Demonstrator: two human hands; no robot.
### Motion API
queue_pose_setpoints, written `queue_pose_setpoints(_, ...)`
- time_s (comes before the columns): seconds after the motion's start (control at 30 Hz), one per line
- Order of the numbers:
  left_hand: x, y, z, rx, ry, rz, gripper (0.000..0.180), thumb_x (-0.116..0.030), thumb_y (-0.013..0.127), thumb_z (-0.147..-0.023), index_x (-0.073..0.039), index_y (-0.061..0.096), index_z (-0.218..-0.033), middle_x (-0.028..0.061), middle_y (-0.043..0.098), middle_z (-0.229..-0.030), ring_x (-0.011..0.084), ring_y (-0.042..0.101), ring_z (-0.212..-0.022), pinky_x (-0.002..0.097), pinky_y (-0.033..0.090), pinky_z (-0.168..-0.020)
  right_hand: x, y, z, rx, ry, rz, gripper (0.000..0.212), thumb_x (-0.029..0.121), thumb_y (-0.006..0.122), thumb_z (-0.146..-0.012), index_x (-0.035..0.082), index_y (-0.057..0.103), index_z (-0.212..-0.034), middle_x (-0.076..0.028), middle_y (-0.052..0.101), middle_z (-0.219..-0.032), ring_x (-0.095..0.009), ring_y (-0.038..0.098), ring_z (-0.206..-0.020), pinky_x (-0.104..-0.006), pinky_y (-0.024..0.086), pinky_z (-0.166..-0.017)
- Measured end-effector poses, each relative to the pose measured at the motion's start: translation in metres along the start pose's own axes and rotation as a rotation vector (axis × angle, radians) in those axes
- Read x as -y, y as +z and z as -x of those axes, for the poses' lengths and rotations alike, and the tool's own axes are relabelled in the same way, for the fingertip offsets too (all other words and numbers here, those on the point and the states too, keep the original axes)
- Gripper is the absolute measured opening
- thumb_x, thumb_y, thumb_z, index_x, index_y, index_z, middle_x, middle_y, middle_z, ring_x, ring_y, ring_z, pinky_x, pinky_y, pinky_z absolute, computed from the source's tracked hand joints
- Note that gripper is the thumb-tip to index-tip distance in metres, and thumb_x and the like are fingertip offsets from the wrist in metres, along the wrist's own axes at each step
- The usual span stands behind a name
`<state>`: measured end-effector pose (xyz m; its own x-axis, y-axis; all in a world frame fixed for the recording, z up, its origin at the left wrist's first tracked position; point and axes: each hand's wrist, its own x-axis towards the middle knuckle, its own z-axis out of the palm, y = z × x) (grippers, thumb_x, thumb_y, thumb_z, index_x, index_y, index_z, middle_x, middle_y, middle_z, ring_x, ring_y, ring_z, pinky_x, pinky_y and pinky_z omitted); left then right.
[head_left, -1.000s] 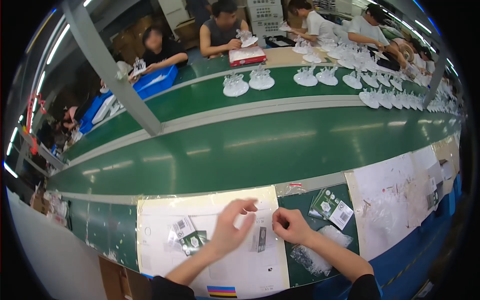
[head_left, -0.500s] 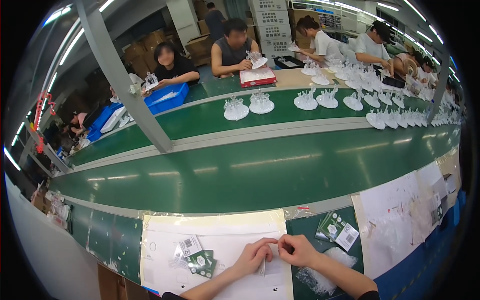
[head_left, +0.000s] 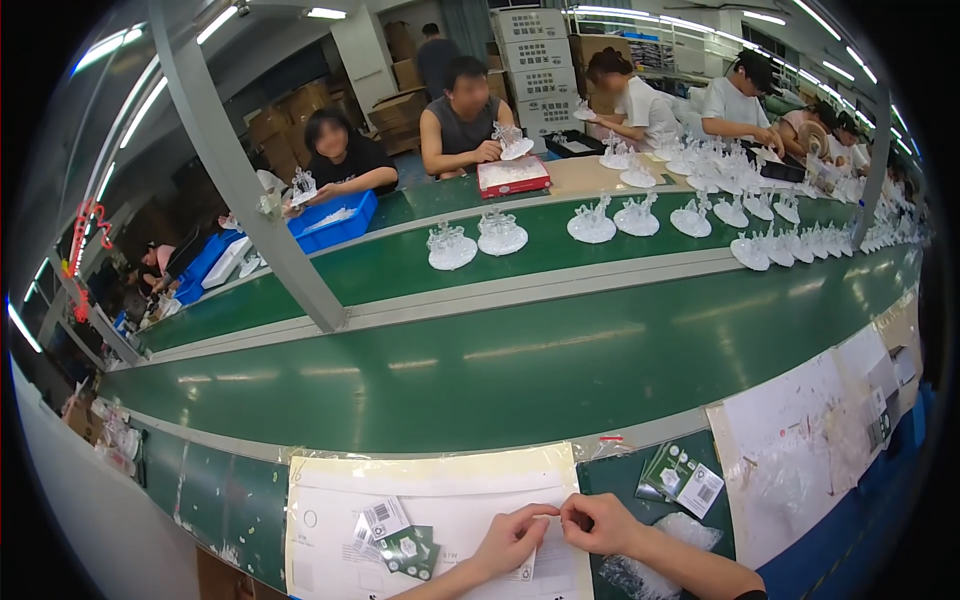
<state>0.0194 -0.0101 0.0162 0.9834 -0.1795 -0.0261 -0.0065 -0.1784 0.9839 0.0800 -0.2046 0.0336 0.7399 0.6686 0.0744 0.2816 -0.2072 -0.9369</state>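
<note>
Meeting near the fingertips above a white sheet (head_left: 450, 495), the left hand (head_left: 513, 540) and the right hand (head_left: 600, 523) have their fingers bent; whether they grip anything between them, I cannot tell. The left forefinger reaches toward the right hand, whose thumb and forefinger curl together. Just under the left hand, a pale printed piece (head_left: 526, 570) shows on the sheet, partly hidden. To the left of that hand, overlapping green and white cards (head_left: 410, 550) lie on the same sheet. More green and white cards (head_left: 682, 478) rest on the green bench (head_left: 210, 500), beyond the right hand and to its right. A clear plastic bag (head_left: 692, 530) lies nearer, partly covered by the right forearm.
</note>
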Motion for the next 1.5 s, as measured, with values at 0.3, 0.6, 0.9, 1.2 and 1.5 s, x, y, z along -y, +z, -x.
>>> queue_pose_setpoints(0.3, -0.003, 0.001, -0.001, 0.010, -0.094, 0.013, 0.023, -0.013, 0.049, -0.094, -0.005, 0.062, -0.110, 0.0020, 0.057, -0.058, 0.0076, 0.053, -0.054, 0.0245, 0.044, -0.055, -0.003, 0.000, 0.000, -0.019, -0.002, -0.012, 0.008, 0.008, 0.063, -0.078, 0.004, 0.058, -0.082, -0.001, 0.057, -0.060, -0.008, 0.053, -0.051, -0.0226, 0.044, -0.049)
queue_pose_setpoints(0.6, 0.000, 0.002, -0.002, 0.042, -0.066, -0.034, 0.017, -0.015, 0.052, -0.093, -0.003, 0.064, -0.095, 0.0036, 0.061, -0.063, 0.0090, 0.057, -0.057, 0.0252, 0.046, -0.056, -0.005, -0.001, 0.002, -0.035, -0.020, -0.016, 0.007, 0.008, 0.063, -0.078, 0.005, 0.058, -0.082, -0.001, 0.057, -0.061, -0.007, 0.054, -0.052, -0.0227, 0.044, -0.049)
queue_pose_setpoints(0.9, 0.000, 0.005, -0.003, 0.074, -0.088, -0.020, 0.018, -0.015, 0.054, -0.092, -0.001, 0.064, -0.095, 0.0055, 0.063, -0.066, 0.0112, 0.060, -0.059, 0.0265, 0.048, -0.058, -0.004, -0.007, 0.003, -0.022, 0.014, -0.005, 0.010, 0.011, 0.064, -0.077, 0.006, 0.057, -0.082, -0.003, 0.056, -0.061, -0.012, 0.055, -0.052, -0.0249, 0.046, -0.051)
queue_pose_setpoints(1.2, 0.006, 0.021, -0.010, 0.065, 0.007, -0.104, 0.016, -0.014, 0.056, -0.092, 0.000, 0.063, -0.095, 0.0061, 0.064, -0.068, 0.0105, 0.061, -0.064, 0.0257, 0.048, -0.059, -0.015, -0.018, 0.005, 0.012, -0.014, 0.001, 0.011, 0.012, 0.064, -0.077, 0.006, 0.057, -0.083, -0.004, 0.058, -0.062, -0.012, 0.057, -0.052, -0.0256, 0.047, -0.051)
queue_pose_setpoints(1.5, 0.016, 0.043, -0.014, 0.035, -0.038, 0.007, 0.013, -0.010, 0.059, -0.091, 0.001, 0.062, -0.096, -0.0002, 0.056, -0.066, 0.0032, 0.047, -0.059, 0.0207, 0.039, -0.052, -0.030, -0.030, 0.013, 0.023, -0.028, -0.006, 0.011, 0.013, 0.065, -0.078, 0.006, 0.057, -0.083, -0.004, 0.059, -0.062, -0.013, 0.058, -0.052, -0.0261, 0.047, -0.051)
